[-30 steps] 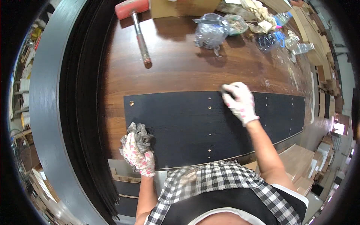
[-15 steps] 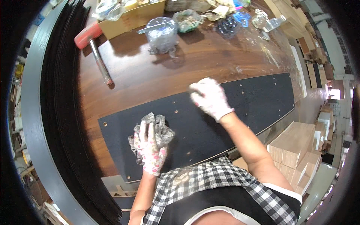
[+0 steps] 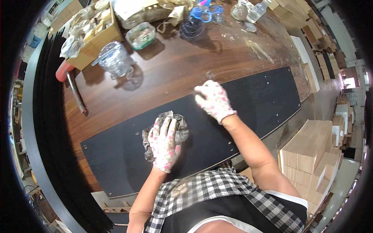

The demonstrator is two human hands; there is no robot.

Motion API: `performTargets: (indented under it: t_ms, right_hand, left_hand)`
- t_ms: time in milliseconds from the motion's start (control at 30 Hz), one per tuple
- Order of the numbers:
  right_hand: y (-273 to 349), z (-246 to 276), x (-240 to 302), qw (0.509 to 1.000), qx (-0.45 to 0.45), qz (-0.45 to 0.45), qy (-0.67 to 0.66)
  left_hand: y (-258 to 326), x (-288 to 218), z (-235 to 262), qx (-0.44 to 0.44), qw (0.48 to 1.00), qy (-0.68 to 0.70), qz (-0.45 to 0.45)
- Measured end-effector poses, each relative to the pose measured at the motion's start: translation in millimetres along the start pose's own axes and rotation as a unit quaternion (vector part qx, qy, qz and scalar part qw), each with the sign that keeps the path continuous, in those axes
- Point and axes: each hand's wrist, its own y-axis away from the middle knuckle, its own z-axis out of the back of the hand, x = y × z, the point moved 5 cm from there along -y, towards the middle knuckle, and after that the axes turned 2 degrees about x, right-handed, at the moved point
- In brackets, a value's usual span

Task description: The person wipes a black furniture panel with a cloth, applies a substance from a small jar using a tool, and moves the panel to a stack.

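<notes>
The crumpled grey rag (image 3: 166, 134) lay on the long black panel (image 3: 248, 105), left of its middle, pressed flat under the left hand (image 3: 165, 143), whose gloved fingers were spread over it rather than closed around it. The right hand (image 3: 213, 100) rested open-palmed on the panel's far edge, gripping nothing. Wiping well would, I judged, need even pressure along the grain while that right hand kept the board from sliding. The panel lay across a brown wooden table (image 3: 171, 73); far left were a red-headed mallet (image 3: 72, 83) and a cardboard box (image 3: 95, 37). Pale wooden blocks (image 3: 311, 151) were stacked at near right.
</notes>
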Motion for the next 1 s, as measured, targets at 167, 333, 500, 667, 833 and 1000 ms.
performTargets:
  t_ms: [167, 333, 500, 667, 833, 1000]
  right_hand:
    - [13.6, 56.2, -164.9, 0.992, 0.0, -0.1, 0.082]
    - [18.0, 40.1, -150.7, 0.999, 0.022, 0.029, -0.015]
    - [25.3, 81.5, -260.3, 0.995, 0.046, -0.08, 0.03]
    - [45.2, 130.8, -434.5, 0.969, 0.04, -0.22, 0.107]
    - [60.2, 168.5, -531.0, 0.907, 0.045, -0.393, 0.143]
    - [58.4, 153.2, -489.7, 0.909, 0.033, -0.408, 0.074]
  left_hand:
    - [-34.2, -43.1, -21.8, -0.057, 0.997, -0.023, 0.051]
    - [-57.3, -63.2, -34.4, -0.155, 0.984, -0.074, 0.051]
    - [-55.1, -54.8, -38.4, -0.138, 0.983, -0.104, 0.057]
    - [-53.2, -57.8, -40.8, -0.152, 0.98, -0.124, 0.037]
    - [-58.3, -56.6, -45.3, -0.147, 0.981, -0.123, 0.033]
    - [-58.7, -58.1, -43.6, -0.156, 0.983, -0.099, 0.01]
